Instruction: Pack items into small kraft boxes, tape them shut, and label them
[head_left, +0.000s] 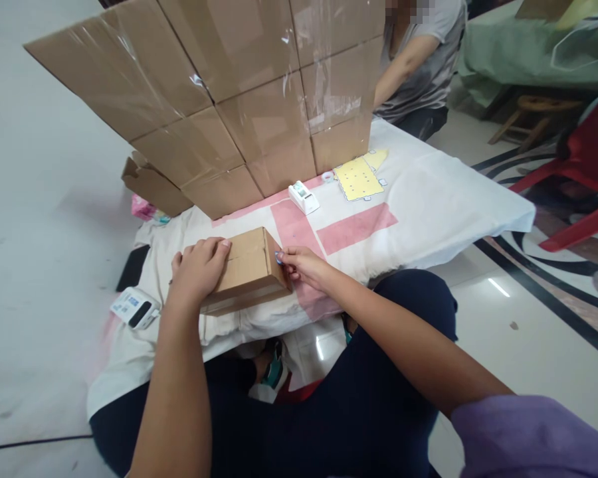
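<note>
A small closed cardboard box (244, 262) lies at the near edge of the cloth-covered table. My left hand (199, 262) grips its left part, with the thumb on the top and the fingers reaching over the far side. At the box's right end, my right hand (299, 264) is closed in a pinch on a small blue item (278, 257), which touches or nearly touches the end face. Too little of that item shows to tell its kind. Beyond the box is a white device with a small screen (303, 198).
A tall stack of taped cardboard boxes (259, 113) stands at the back. Right of it are a tape roll (327, 177) and a yellow sheet (359, 179). A white device (135, 308) lies at the left edge. Another person (418, 66) sits behind; a red chair (588, 159) stands right.
</note>
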The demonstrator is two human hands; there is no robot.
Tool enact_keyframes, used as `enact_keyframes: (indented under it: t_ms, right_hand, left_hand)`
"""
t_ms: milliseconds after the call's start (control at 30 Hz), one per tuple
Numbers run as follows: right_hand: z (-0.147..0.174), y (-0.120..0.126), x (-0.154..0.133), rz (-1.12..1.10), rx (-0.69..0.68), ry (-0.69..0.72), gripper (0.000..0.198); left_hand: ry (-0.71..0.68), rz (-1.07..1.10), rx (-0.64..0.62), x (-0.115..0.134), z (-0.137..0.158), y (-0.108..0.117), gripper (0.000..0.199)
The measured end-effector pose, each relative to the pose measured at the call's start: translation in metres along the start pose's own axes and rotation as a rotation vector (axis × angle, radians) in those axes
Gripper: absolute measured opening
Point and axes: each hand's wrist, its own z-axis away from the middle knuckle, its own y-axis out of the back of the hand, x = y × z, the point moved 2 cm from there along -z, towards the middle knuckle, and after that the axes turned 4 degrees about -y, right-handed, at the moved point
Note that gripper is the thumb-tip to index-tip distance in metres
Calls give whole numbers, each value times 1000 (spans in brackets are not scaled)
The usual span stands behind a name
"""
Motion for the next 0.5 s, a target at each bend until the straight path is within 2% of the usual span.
enact_keyframes:
  t_ms: [300, 500]
  right_hand:
    - [2, 1, 0, 25, -60, 28, 36]
    - [1, 0, -1, 47, -42, 28, 36]
  left_hand:
    - [2, 21, 3, -2, -1, -1, 58]
    - [10, 25, -4, -2, 0, -2, 59]
